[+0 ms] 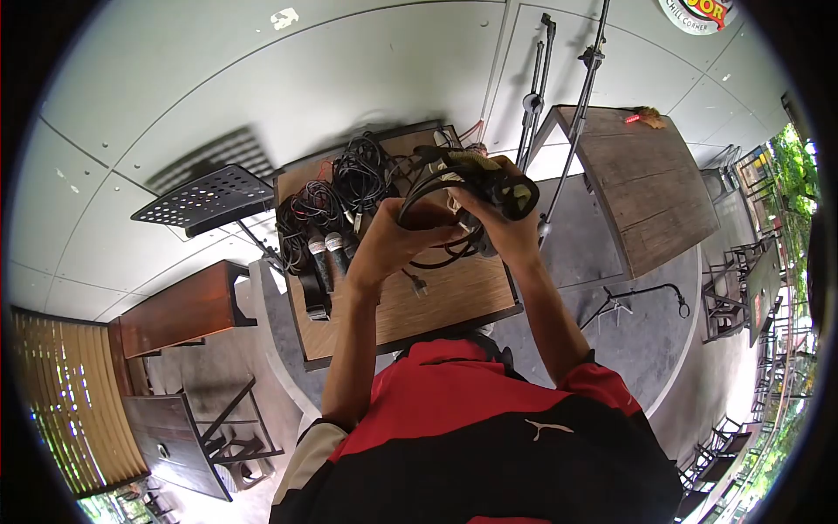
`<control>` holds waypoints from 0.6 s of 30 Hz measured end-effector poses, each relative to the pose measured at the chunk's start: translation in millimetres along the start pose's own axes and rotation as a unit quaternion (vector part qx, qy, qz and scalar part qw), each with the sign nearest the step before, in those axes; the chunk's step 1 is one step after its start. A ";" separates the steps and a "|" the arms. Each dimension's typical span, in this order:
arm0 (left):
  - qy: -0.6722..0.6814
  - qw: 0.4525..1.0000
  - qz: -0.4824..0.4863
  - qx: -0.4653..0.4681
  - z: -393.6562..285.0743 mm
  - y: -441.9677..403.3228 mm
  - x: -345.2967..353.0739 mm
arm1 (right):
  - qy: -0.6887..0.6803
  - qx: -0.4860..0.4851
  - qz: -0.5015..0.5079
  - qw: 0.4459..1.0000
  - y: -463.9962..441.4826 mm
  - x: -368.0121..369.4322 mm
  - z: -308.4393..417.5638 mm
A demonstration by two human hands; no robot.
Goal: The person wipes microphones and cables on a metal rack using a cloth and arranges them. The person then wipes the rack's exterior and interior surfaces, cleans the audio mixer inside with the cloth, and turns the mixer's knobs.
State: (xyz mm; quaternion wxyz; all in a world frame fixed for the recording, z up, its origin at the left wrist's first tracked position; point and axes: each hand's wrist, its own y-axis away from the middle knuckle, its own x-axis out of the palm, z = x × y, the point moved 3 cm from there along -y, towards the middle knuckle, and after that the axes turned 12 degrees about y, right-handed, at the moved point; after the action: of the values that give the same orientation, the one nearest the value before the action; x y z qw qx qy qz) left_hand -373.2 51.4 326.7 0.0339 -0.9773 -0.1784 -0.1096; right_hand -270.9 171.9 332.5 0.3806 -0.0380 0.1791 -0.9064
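Observation:
Above a wooden table (436,306), my left hand (406,236) is closed on a looped black cable (428,188). My right hand (506,231) is closed around the other side of the same coil, near a dark patterned item (517,194) whose nature I cannot make out. A plug (419,285) hangs below the coil, over the tabletop. Tangled black cables (360,175) lie on the table to the left of my hands. Two microphones with silver heads, one (334,242) beside the other (317,247), rest at the near side of that pile.
A perforated music stand (205,201) stands at the left. Microphone stands (576,113) rise behind the table on the right, near a second wooden table (646,183). A black stand base (615,304) is on the floor at the right. A brown bench (179,313) is at the left.

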 end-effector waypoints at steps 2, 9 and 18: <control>0.019 1.000 0.000 0.007 7.7 -2.7 0.7 | -0.024 0.010 -0.023 0.999 1.8 -0.8 0.8; 0.061 0.991 -0.104 0.064 16.8 -6.2 -1.1 | 0.014 0.023 -0.069 0.997 16.2 -29.1 -13.6; 0.141 0.958 -0.232 0.095 22.3 -18.8 6.3 | -0.402 0.435 -0.124 0.796 152.0 -33.1 -238.5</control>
State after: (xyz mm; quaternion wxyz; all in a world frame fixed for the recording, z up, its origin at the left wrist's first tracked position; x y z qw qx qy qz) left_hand -369.6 73.4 306.9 0.1248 -0.8761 -0.4031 -0.2332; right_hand -193.6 167.5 58.4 0.2791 -0.2508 -0.4095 -0.8316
